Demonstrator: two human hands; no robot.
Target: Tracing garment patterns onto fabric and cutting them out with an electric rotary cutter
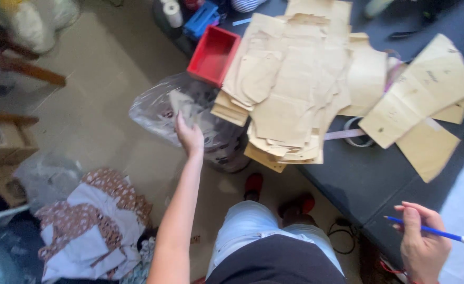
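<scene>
Left hand at plastic bag on floor; right hand holding pen over table.

Left hand point(189, 138) pinches a pale scrap point(181, 104) at the clear plastic bag point(153, 108), which stands beside the dark table point(368, 181) under brown paper patterns point(295, 84). Right hand point(423, 244), fingers closed, grips a blue pen point(436, 232). Red tray point(213, 55) sits behind the bag.

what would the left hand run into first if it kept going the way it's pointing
Almost at once, the clear plastic bag: the left hand points up and away, fingertips already at a pale scrap at the bag's mouth. Beyond lies the red tray, though depth is hard to judge.
</scene>
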